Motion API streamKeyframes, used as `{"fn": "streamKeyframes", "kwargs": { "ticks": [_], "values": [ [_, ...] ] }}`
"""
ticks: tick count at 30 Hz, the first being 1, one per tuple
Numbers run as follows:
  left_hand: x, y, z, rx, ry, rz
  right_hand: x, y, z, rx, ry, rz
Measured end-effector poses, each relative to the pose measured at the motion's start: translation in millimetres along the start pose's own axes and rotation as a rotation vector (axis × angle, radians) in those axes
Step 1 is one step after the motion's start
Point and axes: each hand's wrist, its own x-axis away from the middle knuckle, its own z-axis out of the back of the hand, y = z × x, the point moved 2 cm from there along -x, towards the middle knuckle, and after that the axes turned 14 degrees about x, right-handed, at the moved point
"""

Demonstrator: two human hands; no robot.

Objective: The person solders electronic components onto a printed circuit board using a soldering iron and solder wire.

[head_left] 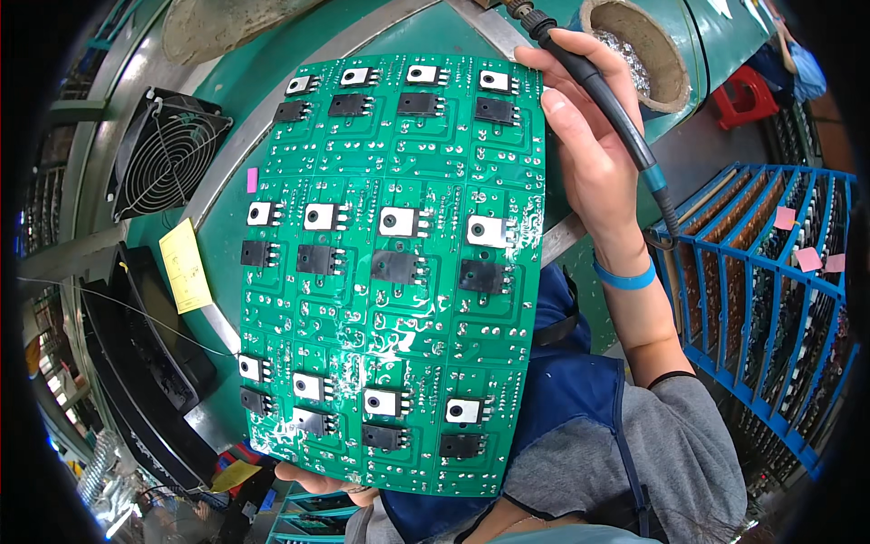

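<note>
A large green circuit board (362,163) is tilted up in front of me. Rows of white and black three-legged components and many solder joints cover its face. My left hand (324,480) grips its lower left edge; only some fingers show, the rest being hidden behind the board. At the upper right corner, my right hand (594,145) holds a soldering iron (603,95) with a black handle and teal band, while its fingertips and thumb also touch the board's edge. The iron's tip lies out of view. A thin wire (136,310) runs from the left to behind the board.
A black fan (170,154) and a yellow paper (185,265) are on the left, near a dark curved object (136,363). A rough bowl (666,54) holds shiny bits. Blue racks (761,263) of boards, a red stool (745,97) and another person's blue clothing (805,72) are at right.
</note>
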Motion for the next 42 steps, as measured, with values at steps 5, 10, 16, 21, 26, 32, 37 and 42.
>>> {"fn": "streamKeyframes", "kwargs": {
  "ticks": [5, 10, 16, 21, 26, 32, 37, 42],
  "values": [
    [3, 1, 6, -0.041, 0.013, -0.006, 1, 0, -2, 0.014, 0.004, -0.024],
    [6, 0, 8, -0.082, 0.020, -0.017, 0, 6, 0, 0.013, -0.016, 0.018],
    [13, 0, 10, -0.135, 0.033, -0.048, 1, 3, -3, -0.039, 0.011, 0.001],
    [18, 0, 12, -0.175, 0.038, -0.073, 2, 1, -1, -0.030, 0.022, -0.012],
    [22, -1, 17, -0.210, 0.048, -0.097, 3, 2, -1, -0.031, 0.018, -0.019],
    [30, -4, 21, -0.249, 0.063, -0.136, 2, -2, -4, 0.007, 0.041, 0.015],
    [29, -8, 28, -0.277, 0.073, -0.147, 2, -2, -3, 0.012, 0.048, -0.027],
    [27, -11, 33, -0.305, 0.067, -0.160, 3, -4, -4, -0.016, 0.061, -0.050]
  ]
}}
